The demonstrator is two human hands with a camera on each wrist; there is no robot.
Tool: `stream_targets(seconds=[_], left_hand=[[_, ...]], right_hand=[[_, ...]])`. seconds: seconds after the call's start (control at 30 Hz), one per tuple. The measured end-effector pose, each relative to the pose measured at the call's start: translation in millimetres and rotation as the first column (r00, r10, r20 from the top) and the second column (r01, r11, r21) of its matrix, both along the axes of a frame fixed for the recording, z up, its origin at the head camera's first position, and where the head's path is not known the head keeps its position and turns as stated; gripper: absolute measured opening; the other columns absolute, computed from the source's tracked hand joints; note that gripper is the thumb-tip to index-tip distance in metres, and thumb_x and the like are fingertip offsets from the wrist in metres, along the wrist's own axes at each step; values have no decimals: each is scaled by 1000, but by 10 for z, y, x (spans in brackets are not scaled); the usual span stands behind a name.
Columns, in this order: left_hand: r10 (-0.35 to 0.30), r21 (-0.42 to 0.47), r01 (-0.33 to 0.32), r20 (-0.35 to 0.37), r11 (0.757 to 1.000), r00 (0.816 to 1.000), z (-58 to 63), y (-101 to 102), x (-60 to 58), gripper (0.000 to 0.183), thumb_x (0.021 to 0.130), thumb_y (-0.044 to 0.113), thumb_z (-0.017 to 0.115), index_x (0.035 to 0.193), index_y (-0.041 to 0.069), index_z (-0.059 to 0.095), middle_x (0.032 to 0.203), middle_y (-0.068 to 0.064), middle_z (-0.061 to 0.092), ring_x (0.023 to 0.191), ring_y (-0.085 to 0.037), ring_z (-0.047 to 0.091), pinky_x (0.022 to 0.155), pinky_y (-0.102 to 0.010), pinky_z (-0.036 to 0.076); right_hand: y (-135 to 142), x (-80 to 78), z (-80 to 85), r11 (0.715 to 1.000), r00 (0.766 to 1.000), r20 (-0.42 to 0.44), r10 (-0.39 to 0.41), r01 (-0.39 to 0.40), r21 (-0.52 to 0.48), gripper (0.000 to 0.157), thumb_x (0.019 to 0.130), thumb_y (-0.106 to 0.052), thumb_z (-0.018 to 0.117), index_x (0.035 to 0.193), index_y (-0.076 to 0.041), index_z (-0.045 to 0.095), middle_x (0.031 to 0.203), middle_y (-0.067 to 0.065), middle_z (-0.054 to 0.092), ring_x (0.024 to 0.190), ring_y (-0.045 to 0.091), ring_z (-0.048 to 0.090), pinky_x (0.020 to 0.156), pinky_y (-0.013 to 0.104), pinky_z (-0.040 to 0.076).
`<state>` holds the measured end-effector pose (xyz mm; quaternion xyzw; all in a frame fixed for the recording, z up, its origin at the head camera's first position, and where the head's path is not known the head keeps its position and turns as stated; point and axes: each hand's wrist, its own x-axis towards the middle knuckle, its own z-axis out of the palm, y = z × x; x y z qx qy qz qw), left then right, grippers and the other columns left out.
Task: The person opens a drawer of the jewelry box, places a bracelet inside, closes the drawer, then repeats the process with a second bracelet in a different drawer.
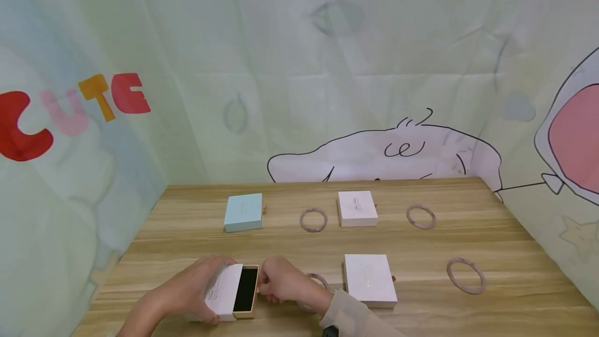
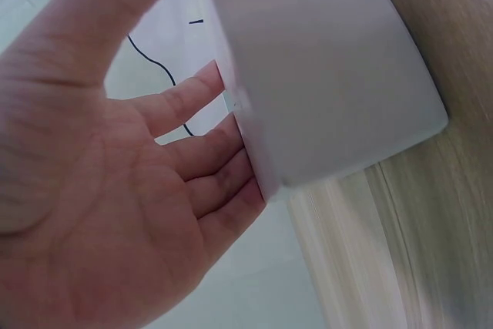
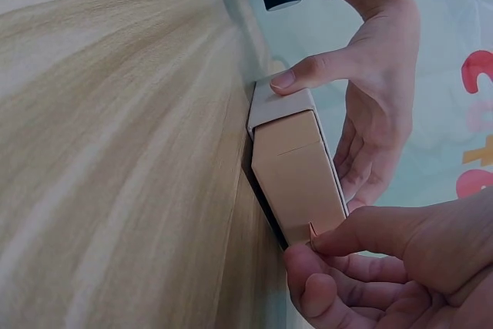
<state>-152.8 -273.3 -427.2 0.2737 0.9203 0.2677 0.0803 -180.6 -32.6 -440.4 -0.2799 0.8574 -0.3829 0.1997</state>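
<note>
My left hand [image 1: 196,285] holds a white drawer-style gift box [image 1: 225,290] on the table at the front left, thumb on its near side and fingers on the far side. The drawer stands partly slid out to the right, showing a black lining [image 1: 246,289]. In the right wrist view the drawer's tan front [image 3: 296,171] faces me. My right hand [image 1: 283,279] pinches a small ribbon tab [image 3: 312,231] on that front between thumb and finger. Beneath my right wrist lies a pale purple bangle [image 1: 318,275], partly covered by the arm.
A light blue box [image 1: 244,211] stands at the back left, a white box [image 1: 357,207] at the back middle. A larger white box [image 1: 369,277] sits right of my right forearm. Bangles lie beside them: one [image 1: 314,230], another [image 1: 422,227], a third [image 1: 471,291]. A printed cloth [image 1: 281,92] hangs behind.
</note>
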Motion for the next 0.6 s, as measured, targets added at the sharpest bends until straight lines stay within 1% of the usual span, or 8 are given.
stream_targets(seconds=[0.17, 0.37, 0.6], left_hand=[[15, -8, -15, 27, 1000, 1000, 13, 5, 16, 99, 49, 27, 98, 134, 7, 52, 125, -3, 54, 105, -22, 50, 87, -34, 44], [18, -15, -18, 44, 1000, 999, 15, 3, 18, 99, 50, 27, 98, 134, 7, 51, 127, -4, 54, 106, -23, 50, 87, -34, 44], [21, -28, -20, 26, 999, 999, 19, 11, 20, 100, 50, 29, 98, 135, 7, 51, 127, -4, 55, 107, -24, 50, 87, -36, 44]], right_hand=[[16, 6, 9, 1000, 1000, 15, 5, -4, -15, 32, 89, 5, 68, 58, 0, 61, 43, -3, 50, 34, 2, 42, 36, 16, 35], [30, 8, 16, 1000, 1000, 3, 10, -10, -11, 31, 89, 5, 67, 58, 0, 63, 44, -2, 50, 34, 2, 42, 37, 15, 34], [42, -2, 6, 1000, 1000, 11, 18, -18, -18, 31, 89, 7, 66, 59, 1, 62, 43, -2, 50, 34, 2, 41, 36, 15, 33]])
